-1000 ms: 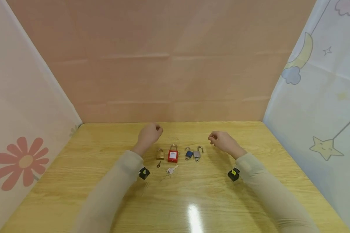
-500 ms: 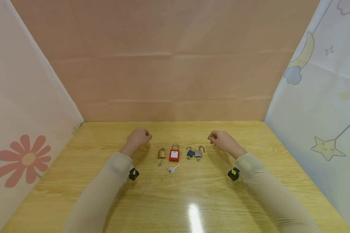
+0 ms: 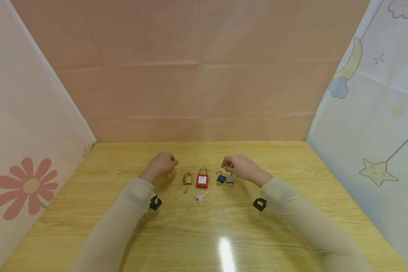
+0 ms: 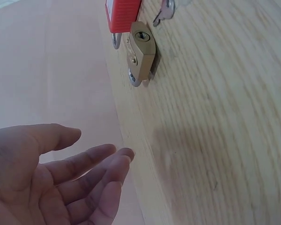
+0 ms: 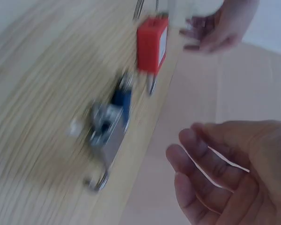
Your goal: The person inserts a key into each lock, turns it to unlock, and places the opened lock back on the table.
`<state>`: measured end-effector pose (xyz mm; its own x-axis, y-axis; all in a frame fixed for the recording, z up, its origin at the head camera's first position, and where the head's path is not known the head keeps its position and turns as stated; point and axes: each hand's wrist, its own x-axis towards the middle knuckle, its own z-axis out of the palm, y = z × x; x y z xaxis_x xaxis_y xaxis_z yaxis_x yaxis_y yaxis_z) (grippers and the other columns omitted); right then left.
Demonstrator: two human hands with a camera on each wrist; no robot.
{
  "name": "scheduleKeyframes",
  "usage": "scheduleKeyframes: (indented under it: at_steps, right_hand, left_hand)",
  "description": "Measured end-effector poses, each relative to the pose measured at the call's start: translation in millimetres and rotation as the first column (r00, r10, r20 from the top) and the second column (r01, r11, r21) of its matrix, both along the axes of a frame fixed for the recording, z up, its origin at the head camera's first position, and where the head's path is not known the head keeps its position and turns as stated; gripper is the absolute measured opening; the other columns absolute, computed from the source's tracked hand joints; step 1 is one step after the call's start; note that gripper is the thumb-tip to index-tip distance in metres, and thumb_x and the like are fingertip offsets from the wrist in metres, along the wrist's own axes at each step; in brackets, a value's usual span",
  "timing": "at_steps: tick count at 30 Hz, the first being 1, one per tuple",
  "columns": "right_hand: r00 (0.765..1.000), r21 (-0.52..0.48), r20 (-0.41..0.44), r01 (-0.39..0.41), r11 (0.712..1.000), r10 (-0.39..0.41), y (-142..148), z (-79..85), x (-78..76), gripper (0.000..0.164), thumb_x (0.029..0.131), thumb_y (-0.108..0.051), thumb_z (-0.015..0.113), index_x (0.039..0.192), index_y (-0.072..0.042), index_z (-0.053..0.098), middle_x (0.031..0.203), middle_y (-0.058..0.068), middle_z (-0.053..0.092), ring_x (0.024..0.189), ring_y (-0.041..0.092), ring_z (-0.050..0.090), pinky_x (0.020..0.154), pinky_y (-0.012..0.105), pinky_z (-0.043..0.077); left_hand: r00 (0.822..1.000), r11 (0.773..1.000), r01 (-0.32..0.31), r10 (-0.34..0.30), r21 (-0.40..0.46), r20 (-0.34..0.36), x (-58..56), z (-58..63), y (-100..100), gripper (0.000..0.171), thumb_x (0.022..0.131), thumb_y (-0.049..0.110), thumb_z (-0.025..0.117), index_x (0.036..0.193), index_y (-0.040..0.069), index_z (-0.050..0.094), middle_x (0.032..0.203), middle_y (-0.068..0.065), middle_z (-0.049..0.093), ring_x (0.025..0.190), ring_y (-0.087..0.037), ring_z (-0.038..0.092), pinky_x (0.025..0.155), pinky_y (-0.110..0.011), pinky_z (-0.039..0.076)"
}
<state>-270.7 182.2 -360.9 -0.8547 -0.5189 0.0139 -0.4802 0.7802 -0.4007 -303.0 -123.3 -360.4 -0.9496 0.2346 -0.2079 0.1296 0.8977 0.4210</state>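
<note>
My left hand (image 3: 160,163) hovers left of a brass padlock (image 3: 187,178), fingers loosely bent, holding nothing. In the left wrist view that padlock's keyhole (image 4: 142,36) faces up from the tabletop. Over the silver padlock (image 3: 229,179) hangs my right hand (image 3: 243,168), loosely curled and partly covering its raised shackle. The right wrist view has the fingers (image 5: 196,161) apart from the silver padlock (image 5: 113,140), with nothing between them. A blue padlock (image 3: 220,179), its shackle swung out, lies beside the silver one. Between brass and blue is a red padlock (image 3: 202,181) with a white label.
A small key (image 3: 186,190) lies in front of the brass padlock, and a larger key (image 3: 201,197) in front of the red one. The wooden table (image 3: 197,234) ends at an orange-tan backdrop (image 3: 197,75). Patterned side panels (image 3: 367,124) stand left and right.
My left hand has drawn away to the left from the brass padlock and then stayed there. Over the last half second, my right hand has moved left, over the silver padlock.
</note>
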Motion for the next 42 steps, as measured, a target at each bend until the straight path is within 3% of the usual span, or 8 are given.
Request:
scheduleKeyframes:
  at_steps: [6, 9, 14, 23, 29, 35, 39, 42]
  right_hand:
    - [0.955, 0.1, 0.034, -0.296, 0.95, 0.294, -47.8, -0.7, 13.3, 0.01, 0.094, -0.011, 0.064, 0.103, -0.008, 0.067, 0.095, 0.004, 0.068, 0.082, 0.016, 0.064, 0.073, 0.029, 0.052]
    - [0.932, 0.175, 0.094, -0.361, 0.916, 0.35, -65.1, -5.9, 18.1, 0.017, 0.091, -0.014, 0.069, 0.107, -0.01, 0.065, 0.095, 0.001, 0.066, 0.086, 0.014, 0.062, 0.074, 0.026, 0.051]
    - [0.925, 0.261, 0.19, -0.371, 0.891, 0.33, -78.1, -16.7, 24.2, 0.023, 0.089, -0.018, 0.072, 0.108, -0.015, 0.059, 0.098, -0.006, 0.061, 0.085, 0.006, 0.057, 0.073, 0.022, 0.048]
    - [0.928, 0.315, 0.114, -0.373, 0.873, 0.356, -81.8, -23.8, 31.2, 0.017, 0.089, -0.014, 0.072, 0.092, -0.017, 0.055, 0.08, -0.009, 0.054, 0.069, 0.004, 0.047, 0.064, 0.019, 0.042]
    - [0.921, 0.285, 0.183, -0.385, 0.878, 0.344, -83.4, -27.9, 30.7, 0.017, 0.09, -0.013, 0.07, 0.09, -0.017, 0.053, 0.08, -0.008, 0.054, 0.069, 0.005, 0.048, 0.064, 0.019, 0.042]
    - [0.914, 0.344, 0.262, -0.387, 0.855, 0.308, -86.8, -28.0, 32.3, 0.02, 0.089, -0.017, 0.071, 0.087, -0.017, 0.051, 0.076, -0.008, 0.051, 0.066, 0.006, 0.043, 0.062, 0.021, 0.038]
    - [0.907, 0.387, 0.293, -0.402, 0.83, 0.303, -86.7, -26.9, 34.4, 0.012, 0.091, -0.02, 0.069, 0.099, -0.015, 0.062, 0.088, -0.007, 0.061, 0.077, 0.005, 0.051, 0.07, 0.021, 0.043]
    - [0.909, 0.41, 0.288, -0.402, 0.819, 0.302, -84.4, -25.9, 37.8, 0.021, 0.093, -0.021, 0.066, 0.114, -0.018, 0.065, 0.105, -0.009, 0.066, 0.093, 0.004, 0.06, 0.081, 0.022, 0.049]
  left_hand:
    - [1.0, 1.0, 0.014, -0.014, 0.014, -0.009, -0.4, 0.5, 2.4, 0.039, 0.102, 0.027, 0.047, 0.124, -0.002, 0.061, 0.095, -0.011, 0.07, 0.08, -0.022, 0.066, 0.074, -0.039, 0.052]
    - [1.0, 1.0, 0.018, -0.018, 0.021, -0.005, 0.6, -0.1, 5.8, 0.039, 0.102, 0.027, 0.047, 0.124, -0.002, 0.061, 0.094, -0.011, 0.069, 0.08, -0.023, 0.067, 0.071, -0.037, 0.052]
    - [1.0, 0.999, 0.009, -0.01, 0.039, 0.008, 4.8, 0.9, 10.4, 0.039, 0.102, 0.026, 0.047, 0.125, -0.003, 0.06, 0.094, -0.013, 0.069, 0.08, -0.024, 0.067, 0.068, -0.035, 0.051]
    - [1.0, 1.0, -0.004, 0.004, 0.03, -0.01, 6.0, 1.8, 12.3, 0.036, 0.102, 0.026, 0.048, 0.119, 0.0, 0.064, 0.09, -0.012, 0.069, 0.078, -0.025, 0.066, 0.065, -0.034, 0.05]
    - [1.0, 0.999, -0.001, 0.001, 0.035, -0.01, 4.5, -0.7, 14.1, 0.036, 0.102, 0.028, 0.048, 0.117, 0.001, 0.066, 0.087, -0.012, 0.069, 0.076, -0.025, 0.066, 0.062, -0.03, 0.047]
    - [1.0, 1.0, -0.006, 0.007, 0.021, -0.019, 5.2, -0.2, 17.1, 0.037, 0.102, 0.028, 0.048, 0.12, 0.001, 0.065, 0.09, -0.01, 0.069, 0.078, -0.023, 0.067, 0.067, -0.035, 0.051]
    - [1.0, 1.0, -0.007, 0.007, 0.019, -0.026, 6.1, 0.8, 17.8, 0.038, 0.102, 0.028, 0.048, 0.122, 0.0, 0.063, 0.093, -0.009, 0.07, 0.08, -0.023, 0.068, 0.077, -0.041, 0.054]
    - [1.0, 1.0, -0.009, 0.009, 0.019, -0.025, 7.0, 2.3, 17.5, 0.038, 0.102, 0.027, 0.048, 0.124, -0.001, 0.062, 0.094, -0.009, 0.069, 0.081, -0.022, 0.067, 0.08, -0.044, 0.053]
